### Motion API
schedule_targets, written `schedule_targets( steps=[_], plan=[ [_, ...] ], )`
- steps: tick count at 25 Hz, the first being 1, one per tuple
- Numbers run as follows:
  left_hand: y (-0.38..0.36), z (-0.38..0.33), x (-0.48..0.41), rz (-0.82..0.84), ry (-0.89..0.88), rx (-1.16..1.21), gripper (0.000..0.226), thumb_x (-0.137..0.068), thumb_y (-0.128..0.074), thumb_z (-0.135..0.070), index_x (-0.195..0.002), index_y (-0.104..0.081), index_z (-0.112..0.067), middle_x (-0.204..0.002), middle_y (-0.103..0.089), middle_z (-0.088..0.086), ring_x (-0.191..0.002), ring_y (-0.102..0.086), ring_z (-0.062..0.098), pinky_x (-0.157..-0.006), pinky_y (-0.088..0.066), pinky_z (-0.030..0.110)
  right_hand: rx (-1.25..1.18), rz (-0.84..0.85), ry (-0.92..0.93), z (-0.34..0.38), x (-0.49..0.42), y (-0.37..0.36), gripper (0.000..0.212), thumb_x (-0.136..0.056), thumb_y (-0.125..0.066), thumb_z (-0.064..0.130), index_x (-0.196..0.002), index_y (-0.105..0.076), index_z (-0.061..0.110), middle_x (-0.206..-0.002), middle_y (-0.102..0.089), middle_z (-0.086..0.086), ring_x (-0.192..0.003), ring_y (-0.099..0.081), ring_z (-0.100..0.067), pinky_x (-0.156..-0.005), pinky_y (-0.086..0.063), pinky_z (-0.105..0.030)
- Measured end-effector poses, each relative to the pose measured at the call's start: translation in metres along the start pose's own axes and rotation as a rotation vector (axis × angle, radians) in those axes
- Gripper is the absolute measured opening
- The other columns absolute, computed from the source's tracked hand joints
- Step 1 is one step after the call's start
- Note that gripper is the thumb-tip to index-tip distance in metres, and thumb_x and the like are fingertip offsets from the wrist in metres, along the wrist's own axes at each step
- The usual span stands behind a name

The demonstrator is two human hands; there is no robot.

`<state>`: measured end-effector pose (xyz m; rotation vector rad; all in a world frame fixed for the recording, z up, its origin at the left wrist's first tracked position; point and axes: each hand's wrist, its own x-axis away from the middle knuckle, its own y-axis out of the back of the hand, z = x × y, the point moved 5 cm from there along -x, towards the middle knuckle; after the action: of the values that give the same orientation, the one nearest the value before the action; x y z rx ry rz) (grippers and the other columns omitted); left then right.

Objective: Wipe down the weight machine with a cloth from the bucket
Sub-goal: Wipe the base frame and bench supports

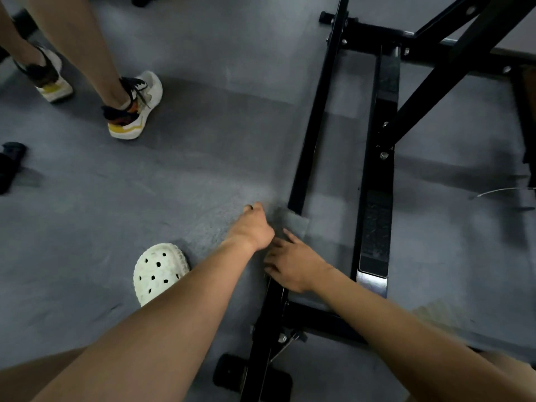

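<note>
The black weight machine frame point(377, 158) lies low across the grey floor, and its long left rail point(310, 134) runs from the top centre down to the bottom. A grey cloth point(294, 223) is draped over that rail. My left hand point(253, 227) has curled fingers and grips the cloth's left edge beside the rail. My right hand point(293, 264) rests on the rail just below the cloth, its fingers stretched out and touching the cloth's near edge. No bucket is in view.
Another person's legs in white and yellow sneakers point(135, 111) stand at the upper left. My foot in a white clog point(159, 271) is left of my arms. A dark object point(10, 165) lies at the left edge, and a thin cable point(499, 192) at the right.
</note>
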<state>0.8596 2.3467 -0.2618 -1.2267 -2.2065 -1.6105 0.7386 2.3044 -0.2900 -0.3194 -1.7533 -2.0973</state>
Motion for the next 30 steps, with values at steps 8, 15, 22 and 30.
schedule_targets(
  steps=[8,15,22,30],
  plan=[
    [-0.002,-0.009,-0.002,-0.012,-0.037,0.049,0.046,-0.099,-0.051,-0.014,-0.144,-0.043,-0.009,-0.148,-0.041,0.015,-0.13,-0.053,0.036,-0.108,-0.042,0.039,-0.265,-0.144,-0.239,-0.059,-0.033,0.004,0.064,-0.091,-0.023,0.016,-0.148,-0.051,0.003,-0.159,-0.043,-0.013,-0.157,-0.015,-0.032,-0.128,-0.009,-0.052],
    [-0.004,-0.018,-0.009,0.034,-0.069,0.122,0.045,-0.097,-0.051,-0.013,-0.142,-0.046,-0.011,-0.143,-0.054,0.015,-0.13,-0.054,0.03,-0.111,-0.042,0.035,-0.56,-0.375,-0.313,-0.054,-0.006,0.01,0.054,-0.096,-0.044,0.0,-0.148,-0.052,0.012,-0.162,-0.038,-0.008,-0.156,-0.018,-0.028,-0.124,-0.015,-0.026],
    [-0.001,-0.011,-0.009,0.069,0.009,0.221,0.047,-0.093,-0.051,-0.004,-0.139,-0.048,-0.014,-0.135,-0.06,0.013,-0.122,-0.059,0.031,-0.107,-0.047,0.038,-0.727,-0.471,-0.427,-0.029,-0.001,0.021,0.042,-0.079,-0.053,-0.006,-0.112,-0.073,0.009,-0.116,-0.071,-0.017,-0.112,-0.064,-0.037,-0.091,-0.051,-0.035],
    [-0.012,-0.02,0.002,0.179,-0.032,0.189,0.031,-0.089,-0.064,-0.013,-0.119,-0.061,-0.017,-0.113,-0.069,0.009,-0.102,-0.066,0.027,-0.082,-0.052,0.03,-1.031,-0.665,-0.772,-0.058,0.013,0.022,0.042,-0.078,-0.061,-0.014,-0.107,-0.066,0.016,-0.113,-0.048,-0.002,-0.097,-0.06,-0.021,-0.1,-0.051,-0.033]
  ],
)
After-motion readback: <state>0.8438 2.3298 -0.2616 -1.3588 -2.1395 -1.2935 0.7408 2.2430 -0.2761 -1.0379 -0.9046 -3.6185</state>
